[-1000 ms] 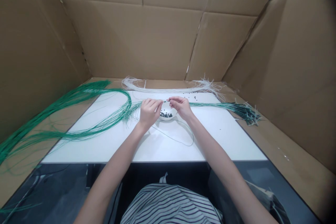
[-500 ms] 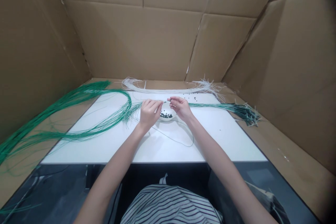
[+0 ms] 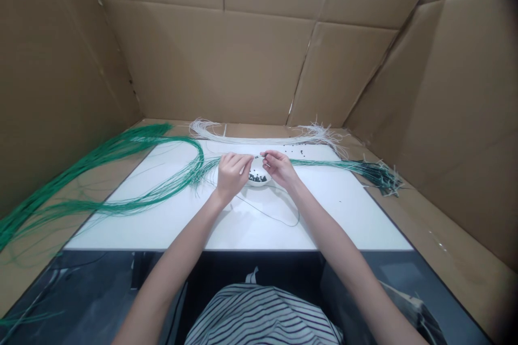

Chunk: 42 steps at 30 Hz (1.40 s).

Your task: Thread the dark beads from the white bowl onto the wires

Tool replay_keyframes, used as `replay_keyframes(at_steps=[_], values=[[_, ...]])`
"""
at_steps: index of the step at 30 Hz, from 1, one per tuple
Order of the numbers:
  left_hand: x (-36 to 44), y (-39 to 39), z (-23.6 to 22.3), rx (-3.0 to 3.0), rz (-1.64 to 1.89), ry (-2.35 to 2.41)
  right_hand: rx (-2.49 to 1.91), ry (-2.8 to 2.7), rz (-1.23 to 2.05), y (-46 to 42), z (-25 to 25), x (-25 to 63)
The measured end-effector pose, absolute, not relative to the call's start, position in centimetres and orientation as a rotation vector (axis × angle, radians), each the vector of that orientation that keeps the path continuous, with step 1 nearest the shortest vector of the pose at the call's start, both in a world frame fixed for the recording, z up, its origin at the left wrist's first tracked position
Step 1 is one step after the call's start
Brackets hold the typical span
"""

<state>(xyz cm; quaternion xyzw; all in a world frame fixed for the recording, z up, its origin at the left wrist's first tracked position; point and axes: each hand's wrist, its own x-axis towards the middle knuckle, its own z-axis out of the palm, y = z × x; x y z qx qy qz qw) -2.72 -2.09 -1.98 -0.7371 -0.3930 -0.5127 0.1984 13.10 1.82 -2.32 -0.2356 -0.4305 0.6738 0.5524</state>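
Over a small white bowl (image 3: 259,184), both hands are held close together with a narrow gap between the fingertips. My left hand (image 3: 233,173) is closed in a pinch on a thin green cord, whose end is too small to make out clearly. A few tiny dark beads (image 3: 257,157) show at its fingertips. Thumb and forefinger of my right hand (image 3: 280,166) pinch what looks like one small dark bead. Loose dark beads (image 3: 258,178) lie in the bowl. A thin loop of cord (image 3: 279,220) hangs down onto the white board below the hands.
The white board (image 3: 343,221) fills the table's middle. Long green strands (image 3: 133,207) curve on the left, and a green bundle with dark ends (image 3: 378,173) extends right. White strands (image 3: 259,141) lie at the back near stray beads (image 3: 301,152). Cardboard walls (image 3: 202,64) enclose three sides.
My right fingertips have shifted very slightly beside the left ones, still pinched. The view has moved a little; the bowl and strands stay in place.
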Motion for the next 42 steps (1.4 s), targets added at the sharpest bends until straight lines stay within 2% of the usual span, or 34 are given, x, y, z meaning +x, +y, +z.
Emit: replay_keyframes(at_steps=[42], values=[[-2.82,-1.96,-2.08,-2.073,-1.403,-1.094,-0.620,-1.098,1.458,1.99,-2.24,13.19]])
